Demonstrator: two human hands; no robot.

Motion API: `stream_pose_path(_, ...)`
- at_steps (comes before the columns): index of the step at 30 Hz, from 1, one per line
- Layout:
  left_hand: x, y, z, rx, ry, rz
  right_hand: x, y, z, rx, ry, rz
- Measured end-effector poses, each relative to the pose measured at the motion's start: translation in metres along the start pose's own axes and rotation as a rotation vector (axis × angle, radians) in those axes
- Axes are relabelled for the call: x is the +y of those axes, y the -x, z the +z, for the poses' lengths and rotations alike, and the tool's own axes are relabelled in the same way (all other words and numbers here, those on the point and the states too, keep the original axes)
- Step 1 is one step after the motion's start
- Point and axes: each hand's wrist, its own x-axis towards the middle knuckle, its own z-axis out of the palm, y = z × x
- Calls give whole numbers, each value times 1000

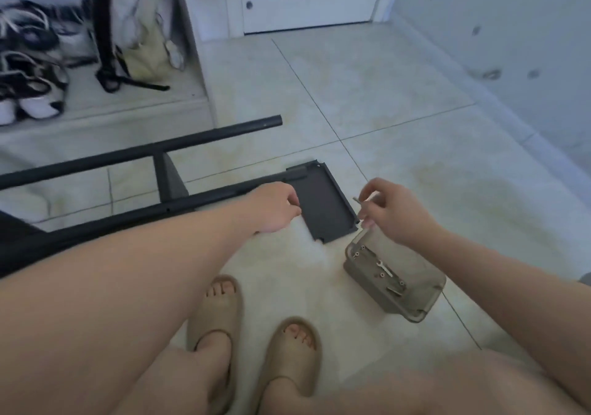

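right fingers [368, 188] pinch metal key [357, 203] beside tray [323, 205] | left fingers [291, 198] curled at tray edge, hold unclear

You are standing on a pale, glossy tiled floor [399, 95]. On it, ahead of your tan foam slides [220, 312], lie a black metal tube frame [192, 139], a dark grey rectangular plastic tray [323, 203] at its end, and, just beside that, a translucent beige plastic box [364, 283] of screws

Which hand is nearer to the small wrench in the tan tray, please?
Right. The right hand, pinching a thin metal piece, is over the far end of the tray, close to the wrench; the left hand is farther off, at the dark plate.
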Motion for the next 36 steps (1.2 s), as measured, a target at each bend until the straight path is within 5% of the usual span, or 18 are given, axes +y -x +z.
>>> stream_pose_path(9, -85, 125, -64, 390, 247, -195, -165, 43, 53, -131, -111, -193)
stream_pose_path(15, -148, 147, -77, 511, 238, -359, -207, 43, 116, -339, -124, -261)
stream_pose_path(26, -209, 76, -88, 421, 276, -353, -201, -6, 176, -414, 83, -298)
stream_pose_path(36, -230, 33, -84, 14, 531, -352, -181, -23, 203, -427, 64, -302)
